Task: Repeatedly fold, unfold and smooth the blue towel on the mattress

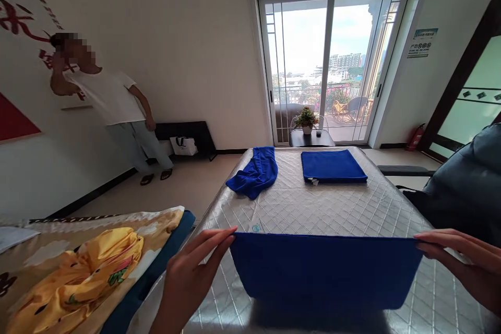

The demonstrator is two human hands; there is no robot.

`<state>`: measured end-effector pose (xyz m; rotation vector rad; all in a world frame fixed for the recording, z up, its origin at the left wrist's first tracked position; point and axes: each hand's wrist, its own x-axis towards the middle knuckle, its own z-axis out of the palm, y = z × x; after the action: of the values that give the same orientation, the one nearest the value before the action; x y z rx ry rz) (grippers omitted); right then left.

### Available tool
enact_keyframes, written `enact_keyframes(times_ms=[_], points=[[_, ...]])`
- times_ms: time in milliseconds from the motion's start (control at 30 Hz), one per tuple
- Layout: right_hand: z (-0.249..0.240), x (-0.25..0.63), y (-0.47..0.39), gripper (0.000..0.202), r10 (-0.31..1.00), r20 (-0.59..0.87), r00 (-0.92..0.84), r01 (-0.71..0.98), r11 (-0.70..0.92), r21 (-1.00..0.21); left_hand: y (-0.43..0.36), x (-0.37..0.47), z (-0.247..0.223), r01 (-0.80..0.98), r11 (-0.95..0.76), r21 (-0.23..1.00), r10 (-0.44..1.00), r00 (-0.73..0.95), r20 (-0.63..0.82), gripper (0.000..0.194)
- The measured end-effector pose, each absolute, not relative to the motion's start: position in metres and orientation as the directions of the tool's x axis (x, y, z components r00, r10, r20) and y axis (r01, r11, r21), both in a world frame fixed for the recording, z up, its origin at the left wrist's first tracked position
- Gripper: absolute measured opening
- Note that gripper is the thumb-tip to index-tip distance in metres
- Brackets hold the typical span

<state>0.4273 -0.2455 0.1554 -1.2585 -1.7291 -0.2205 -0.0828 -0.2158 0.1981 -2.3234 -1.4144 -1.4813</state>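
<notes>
A blue cloth (329, 269) is stretched between my two hands above the near part of a silvery quilted mattress (219, 219). My left hand (195, 271) pinches its upper left corner, and my right hand (462, 261) pinches the upper right corner. The cloth hangs down as a flat panel and casts a shadow below. Farther off on the mattress lie a crumpled blue cloth (256, 172), at the left, and a neat stack of folded blue cloth (332, 166) with a small white tag, at the right.
To the left is another bed (164, 224) with a rumpled yellow cloth (94, 266). A person (113, 99) stands by the left wall. Beyond the mattress, a small table (311, 139) bears a potted plant (307, 120) before glass doors. A dark, bulky seat (469, 182) stands at right.
</notes>
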Motion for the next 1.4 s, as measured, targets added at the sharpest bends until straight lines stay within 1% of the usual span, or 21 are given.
enact_keyframes(times_ms=[33, 100, 167, 233, 333, 400, 500, 567, 667, 733, 800, 867, 900, 967, 1067, 1233, 1400], points=[[0.164, 0.428, -0.237, 0.029, 0.657, 0.750, -0.077, 0.808, 0.482, -0.339, -0.206, -0.082, 0.204, 0.703, -0.579, 0.413, 0.675, 0.129, 0.727, 0.020], [0.179, 0.427, -0.215, 0.029, 0.688, 0.705, -0.174, 0.792, 0.523, -0.315, -0.181, -0.080, 0.213, 0.711, -0.547, 0.442, 0.716, 0.124, 0.687, 0.027], [0.192, 0.422, -0.191, 0.029, 0.709, 0.679, -0.193, 0.786, 0.526, -0.325, -0.153, -0.076, 0.219, 0.710, -0.506, 0.490, 0.763, 0.104, 0.638, 0.036], [0.203, 0.417, -0.167, 0.037, 0.741, 0.652, -0.165, 0.790, 0.494, -0.362, -0.128, -0.071, 0.226, 0.676, -0.458, 0.577, 0.819, 0.068, 0.570, 0.042], [0.223, 0.411, -0.139, 0.046, 0.780, 0.622, -0.073, 0.793, 0.423, -0.438, -0.102, -0.060, 0.241, 0.570, -0.392, 0.723, 0.876, -0.010, 0.483, 0.048], [0.235, 0.409, -0.130, 0.048, 0.774, 0.634, 0.004, 0.792, 0.384, -0.474, -0.096, -0.052, 0.251, 0.488, -0.392, 0.779, 0.876, -0.059, 0.478, 0.050], [0.239, 0.411, -0.135, 0.046, 0.726, 0.682, 0.087, 0.784, 0.373, -0.497, -0.105, -0.045, 0.253, 0.381, -0.421, 0.824, 0.862, -0.115, 0.493, 0.050], [0.223, 0.413, -0.148, 0.044, 0.712, 0.696, 0.098, 0.780, 0.379, -0.498, -0.119, -0.046, 0.238, 0.323, -0.410, 0.853, 0.873, -0.133, 0.470, 0.049], [0.167, 0.413, -0.173, 0.040, 0.761, 0.647, 0.044, 0.726, 0.420, -0.544, -0.146, -0.053, 0.186, 0.267, -0.317, 0.910, 0.927, -0.114, 0.357, 0.047], [0.115, 0.407, -0.187, 0.035, 0.829, 0.560, -0.013, 0.631, 0.441, -0.638, -0.162, -0.056, 0.139, 0.261, -0.184, 0.947, 0.978, -0.044, 0.202, 0.049], [0.063, 0.400, -0.197, 0.034, 0.896, 0.441, -0.044, 0.554, 0.390, -0.736, -0.175, -0.056, 0.093, 0.302, -0.035, 0.953, 0.999, 0.016, 0.031, 0.054], [0.021, 0.394, -0.203, 0.037, 0.944, 0.321, -0.070, 0.531, 0.308, -0.789, -0.184, -0.054, 0.057, 0.372, 0.083, 0.924, 0.996, -0.003, -0.088, 0.058], [0.007, 0.392, -0.206, 0.039, 0.962, 0.265, -0.073, 0.535, 0.262, -0.803, -0.187, -0.052, 0.045, 0.400, 0.117, 0.909, 0.993, -0.022, -0.118, 0.057], [-0.011, 0.391, -0.213, 0.039, 0.982, 0.181, -0.060, 0.551, 0.184, -0.814, -0.191, -0.050, 0.030, 0.436, 0.149, 0.887, 0.989, -0.054, -0.140, 0.056], [-0.017, 0.393, -0.224, 0.036, 0.990, 0.125, -0.057, 0.580, 0.135, -0.803, -0.193, -0.050, 0.025, 0.453, 0.152, 0.878, 0.988, -0.081, -0.129, 0.057], [-0.028, 0.395, -0.238, 0.034, 0.986, 0.152, -0.069, 0.700, 0.156, -0.697, -0.196, -0.050, 0.023, 0.480, 0.156, 0.863, 0.985, -0.141, -0.099, 0.057], [-0.042, 0.393, -0.247, 0.031, 0.973, 0.224, -0.058, 0.796, 0.181, -0.578, -0.208, -0.052, 0.019, 0.525, 0.163, 0.836, 0.978, -0.196, -0.068, 0.048]])
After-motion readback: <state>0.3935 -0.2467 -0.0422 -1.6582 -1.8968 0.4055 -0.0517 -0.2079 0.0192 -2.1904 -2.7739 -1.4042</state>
